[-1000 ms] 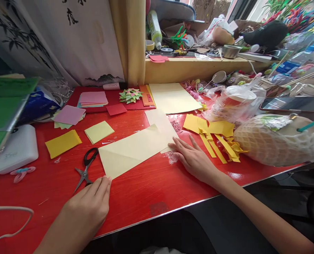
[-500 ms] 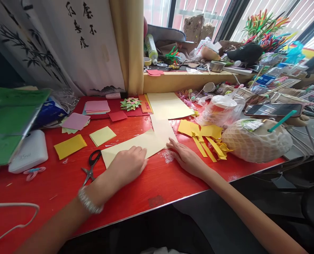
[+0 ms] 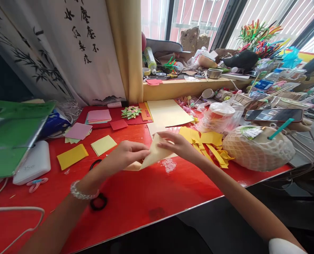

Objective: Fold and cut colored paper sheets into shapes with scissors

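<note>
Between my hands a cream sheet of paper (image 3: 154, 154) is bent up off the red table, its right end raised and curling over. My left hand (image 3: 127, 153) is closed on its left side, thumb and fingers pinching the edge. My right hand (image 3: 176, 144) pinches its upper right part. Behind it another cream strip (image 3: 153, 130) lies flat, reaching toward a larger cream sheet (image 3: 170, 113). Scissors (image 3: 98, 201) with black handles lie partly hidden under my left forearm.
Left are yellow paper (image 3: 72, 157), pale yellow squares (image 3: 103, 145) and pink squares (image 3: 99, 115). A folded green paper ornament (image 3: 131, 112) sits at the back. Yellow scraps (image 3: 212, 141), a netted coconut (image 3: 257, 150) with a straw and a phone (image 3: 273, 114) are on the right.
The cream sheet lay flat under my left hand; now both hands lift and bend it. My right hand has gone from resting at its edge to holding it.
</note>
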Action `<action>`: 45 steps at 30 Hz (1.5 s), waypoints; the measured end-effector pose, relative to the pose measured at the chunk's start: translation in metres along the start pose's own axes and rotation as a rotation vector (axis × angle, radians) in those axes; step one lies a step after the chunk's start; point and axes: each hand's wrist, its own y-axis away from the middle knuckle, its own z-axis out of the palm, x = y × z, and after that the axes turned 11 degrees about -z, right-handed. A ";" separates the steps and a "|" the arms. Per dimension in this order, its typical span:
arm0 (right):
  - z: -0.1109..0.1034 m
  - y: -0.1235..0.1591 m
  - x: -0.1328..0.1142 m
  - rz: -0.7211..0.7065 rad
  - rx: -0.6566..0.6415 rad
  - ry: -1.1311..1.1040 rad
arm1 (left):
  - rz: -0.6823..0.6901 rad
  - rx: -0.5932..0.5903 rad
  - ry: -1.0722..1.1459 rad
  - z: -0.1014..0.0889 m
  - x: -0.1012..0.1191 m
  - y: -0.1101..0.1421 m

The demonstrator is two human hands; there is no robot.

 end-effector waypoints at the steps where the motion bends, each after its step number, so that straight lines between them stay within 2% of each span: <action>1: 0.000 -0.012 -0.008 0.050 -0.044 -0.075 | -0.036 -0.008 0.131 -0.006 0.003 0.004; 3: 0.002 -0.034 -0.018 0.160 -0.079 -0.238 | -0.089 0.024 0.292 -0.015 0.006 0.009; 6: 0.008 -0.052 -0.018 0.247 -0.140 -0.369 | -0.134 0.123 0.362 -0.023 0.001 0.005; 9: 0.018 -0.053 -0.006 0.299 -0.205 -0.357 | -0.184 0.179 0.393 -0.024 -0.011 -0.004; 13: 0.026 -0.042 -0.001 0.320 -0.278 -0.317 | -0.156 0.163 0.392 -0.016 -0.025 -0.009; 18: 0.028 -0.033 -0.008 0.239 -0.280 -0.242 | -0.125 0.194 0.327 -0.007 -0.029 -0.006; 27: 0.032 -0.031 -0.005 0.160 -0.241 -0.129 | -0.108 0.238 0.238 -0.005 -0.030 -0.003; 35: 0.039 -0.028 -0.005 -0.022 -0.153 -0.007 | -0.111 0.240 0.231 -0.001 -0.029 0.000; 45: 0.040 -0.027 -0.004 -0.108 -0.063 0.007 | -0.072 0.227 0.280 0.003 -0.027 -0.001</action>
